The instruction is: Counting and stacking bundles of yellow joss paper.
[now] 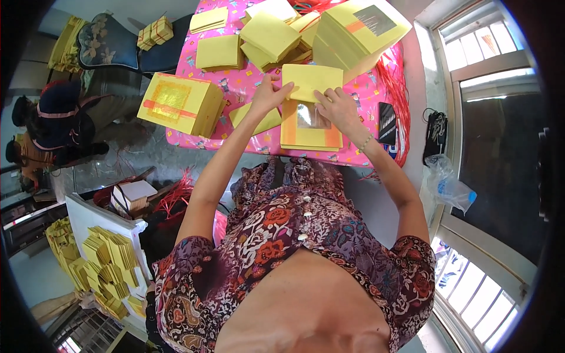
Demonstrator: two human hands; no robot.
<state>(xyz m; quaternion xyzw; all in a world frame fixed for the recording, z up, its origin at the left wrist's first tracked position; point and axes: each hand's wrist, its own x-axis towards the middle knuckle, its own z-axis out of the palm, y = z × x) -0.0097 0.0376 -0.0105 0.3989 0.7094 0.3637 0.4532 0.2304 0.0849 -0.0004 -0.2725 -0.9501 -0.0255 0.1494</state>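
Note:
A yellow paper envelope (312,79) is raised at the far edge of a stack of yellow envelopes (288,138), whose top one has a clear window and an orange strip. My right hand (340,110) has its bent fingers on the raised envelope's lower right part. On the other side, my left hand (269,97) reaches its thumb to the envelope's left edge, the other fingers apart and partly curled. Beneath my left forearm lies a loose yellow envelope (268,122). A thick yellow bundle (182,106) with a gold square stands at the left table edge.
The pink patterned table (244,144) also bears yellow stacks (219,53) and a large windowed bundle (347,44). A black phone (386,123) and red strings (401,112) lie at the right. More bundles (109,265) sit on a white surface, lower left. A person (62,115) is at the left.

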